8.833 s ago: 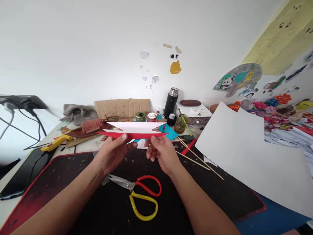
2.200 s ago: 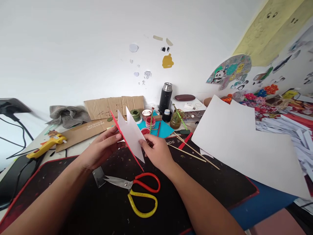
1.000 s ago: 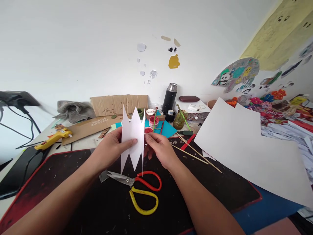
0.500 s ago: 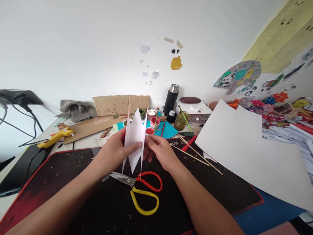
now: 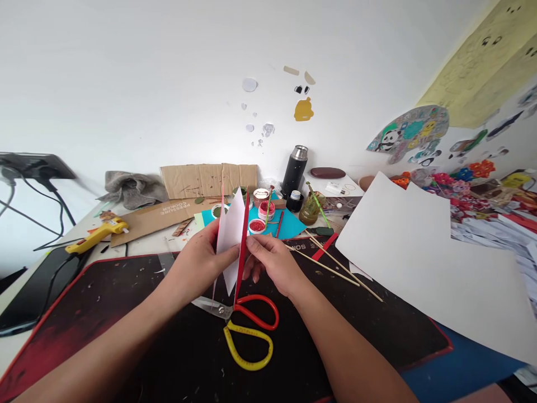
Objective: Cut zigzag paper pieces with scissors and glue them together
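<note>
My left hand (image 5: 198, 256) grips a folded piece of paper (image 5: 232, 224) upright, its thumb reaching between the pointed panels. The paper is white on the inner faces and red on the outer side. My right hand (image 5: 274, 260) is closed, with thumb and fingertips pinching the right-hand panel at its edge; some fingers are hidden behind it. Just below the paper, scissors (image 5: 229, 323) with one red and one yellow handle lie open on the dark mat (image 5: 180, 347).
A yellow glue gun (image 5: 100, 234) lies at the left. Behind the hands stand paint jars (image 5: 266, 209) on blue paper, a black flask (image 5: 294, 170) and a brush jar (image 5: 309, 212). Wooden sticks (image 5: 331, 268) and large white paper (image 5: 419, 263) lie to the right.
The right-hand panel of the folded paper has turned, so its red outer side now shows instead of white. The paper has shifted slightly within my hands; the scissors have not moved.
</note>
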Demonstrator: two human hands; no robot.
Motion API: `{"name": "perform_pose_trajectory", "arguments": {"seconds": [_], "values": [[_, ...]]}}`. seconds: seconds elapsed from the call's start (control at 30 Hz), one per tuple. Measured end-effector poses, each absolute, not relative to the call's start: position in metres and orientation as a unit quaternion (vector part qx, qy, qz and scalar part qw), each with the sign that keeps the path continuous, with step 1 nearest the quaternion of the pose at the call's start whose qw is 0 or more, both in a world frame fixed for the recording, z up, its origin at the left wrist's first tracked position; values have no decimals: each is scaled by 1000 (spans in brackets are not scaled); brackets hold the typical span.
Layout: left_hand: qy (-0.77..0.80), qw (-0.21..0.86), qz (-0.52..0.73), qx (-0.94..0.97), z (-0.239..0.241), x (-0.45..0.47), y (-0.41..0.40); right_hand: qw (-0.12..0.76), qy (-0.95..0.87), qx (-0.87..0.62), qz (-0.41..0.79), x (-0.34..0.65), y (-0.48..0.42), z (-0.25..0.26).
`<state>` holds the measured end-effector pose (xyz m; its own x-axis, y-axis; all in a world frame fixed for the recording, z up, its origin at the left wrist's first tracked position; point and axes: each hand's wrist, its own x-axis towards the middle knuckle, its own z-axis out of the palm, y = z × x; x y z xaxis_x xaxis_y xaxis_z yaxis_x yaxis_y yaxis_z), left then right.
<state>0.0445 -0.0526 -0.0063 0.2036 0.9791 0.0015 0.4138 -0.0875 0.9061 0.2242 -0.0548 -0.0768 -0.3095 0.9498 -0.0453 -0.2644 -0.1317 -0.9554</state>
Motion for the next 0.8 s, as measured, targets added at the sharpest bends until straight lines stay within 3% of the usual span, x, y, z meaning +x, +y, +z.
{"name": "perform_pose_trajectory", "arguments": {"seconds": [0.8], "values": [[503,473,357,630,-15,47,-50,453,-441,-374,679,222,-55,-81]]}}
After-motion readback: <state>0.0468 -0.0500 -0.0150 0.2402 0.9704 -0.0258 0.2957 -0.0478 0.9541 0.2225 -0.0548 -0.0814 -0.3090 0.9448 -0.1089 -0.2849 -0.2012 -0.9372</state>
